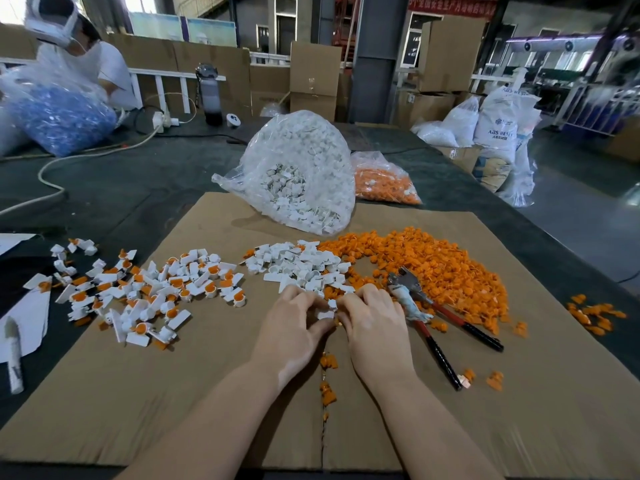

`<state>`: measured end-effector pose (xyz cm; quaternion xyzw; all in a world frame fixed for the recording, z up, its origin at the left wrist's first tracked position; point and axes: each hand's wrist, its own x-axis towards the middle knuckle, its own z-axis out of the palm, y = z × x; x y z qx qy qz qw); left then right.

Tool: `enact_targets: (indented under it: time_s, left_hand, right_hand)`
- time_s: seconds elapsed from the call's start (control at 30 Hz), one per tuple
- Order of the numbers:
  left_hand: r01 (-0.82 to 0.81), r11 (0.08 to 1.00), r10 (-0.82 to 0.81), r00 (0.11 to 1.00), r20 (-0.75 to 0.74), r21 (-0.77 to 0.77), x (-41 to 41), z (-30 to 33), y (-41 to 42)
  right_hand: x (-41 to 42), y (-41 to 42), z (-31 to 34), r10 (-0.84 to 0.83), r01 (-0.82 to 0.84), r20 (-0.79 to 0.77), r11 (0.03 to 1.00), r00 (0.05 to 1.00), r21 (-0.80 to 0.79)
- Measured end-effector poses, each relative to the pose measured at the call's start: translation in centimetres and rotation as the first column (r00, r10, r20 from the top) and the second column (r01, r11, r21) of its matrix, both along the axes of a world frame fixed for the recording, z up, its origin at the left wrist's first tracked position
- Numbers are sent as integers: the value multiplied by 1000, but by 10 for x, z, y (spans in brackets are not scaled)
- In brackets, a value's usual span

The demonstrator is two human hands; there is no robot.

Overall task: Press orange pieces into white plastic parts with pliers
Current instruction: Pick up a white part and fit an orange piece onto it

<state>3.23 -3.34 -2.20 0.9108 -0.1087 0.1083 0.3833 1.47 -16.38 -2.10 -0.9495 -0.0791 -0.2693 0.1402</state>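
Brown corrugated cardboard sheet (214, 403) covers the dark table; near its far edge slumps a clear plastic bag of white parts (298, 174). Loose orange plastic pieces (446, 265) heap toward its right edge, beside red-handled pliers (433, 317) lying untouched. At its middle, left hand (294, 327) and right hand (374, 323) together pinch one small white plastic part (327, 311), fingers curled around it.

This is a factory or warehouse floor set up for hand assembly. Stacked cardboard boxes (313, 77) line the back, white resin sacks (498, 129) stand at the right, and clear bags of plastic parts (301, 168) lie on a long dark worktable (114, 192) covered with a cardboard sheet (145, 382).
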Motion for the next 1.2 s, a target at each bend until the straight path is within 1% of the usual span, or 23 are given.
enact_targets:
  time_s: [0.13,0.23,0.33,0.4,0.47,0.53,0.63,0.73,0.8,0.9,0.97,1.03,1.13,1.2]
  left_hand:
    - [32,999,-34,998,-44,-39,-2,1,1]
    - [1,989,-14,996,-92,-147,-2,3,1]
    - [-25,967,-6,993,-121,-253,-1,7,-3]
    - [-2,969,-17,997,-76,-246,-1,8,-8]
    - [29,978,-32,999,-12,-208,-2,6,-12]
    - [31,981,-30,1000,9,-191,-2,5,-12]
    - [8,984,-9,1000,-6,-175,0,3,-8]
    - [-1,981,-8,999,-47,-195,-1,1,-9]
    - [-18,975,0,997,-79,-223,-2,1,-10]
    - [-37,972,14,995,-99,-232,-2,2,-10]
    - [-34,977,14,995,-96,-212,-3,3,-8]
    - [-39,973,15,994,-104,-228,-3,3,-7]
    - [-39,972,9,992,-129,-231,-3,4,-5]
    - [-41,969,8,991,-136,-243,-3,4,-6]
  right_hand:
    - [1,-1,-3,7,-7,-51,1000,999,7]
    - [4,-3,-5,67,-66,-104,998,992,13]
    - [4,-5,-6,80,-71,-100,994,992,88]
    - [4,-7,-6,80,-69,-86,991,993,118]
    - [4,-8,-6,76,-65,-107,993,991,102]
    - [2,-7,-4,75,-63,-103,991,992,114]
    - [0,-6,-3,66,-60,-34,987,997,150]
    - [-2,-6,-3,70,-57,-65,981,995,185]
    - [-3,-8,-3,77,-63,-53,972,996,228]
    - [-4,-10,-1,81,-65,-31,935,996,350]
    - [-4,-12,-1,90,-53,-58,882,994,467]
    - [-3,-13,-1,112,-35,-101,820,989,571]
    - [-2,-13,-1,122,-15,-123,768,985,641]
    - [-1,-14,-1,115,-1,-136,767,984,642]
